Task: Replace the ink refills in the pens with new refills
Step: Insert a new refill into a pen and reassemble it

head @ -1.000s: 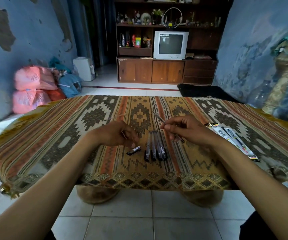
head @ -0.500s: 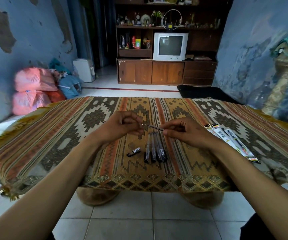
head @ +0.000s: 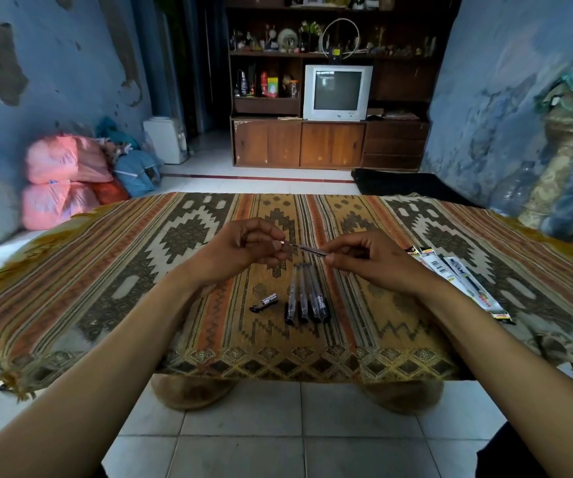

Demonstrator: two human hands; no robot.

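Holding one thin pen (head: 304, 249) between both hands, left hand (head: 243, 248) and right hand (head: 364, 258) each pinching an end above the bench (head: 105, 270), with four pens (head: 307, 294) and refill packs (head: 461, 277) seemingly waiting.

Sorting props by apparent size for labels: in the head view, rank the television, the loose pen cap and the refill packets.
1. Television, though it stands farthest away.
2. Refill packets.
3. Loose pen cap, by far the smallest.
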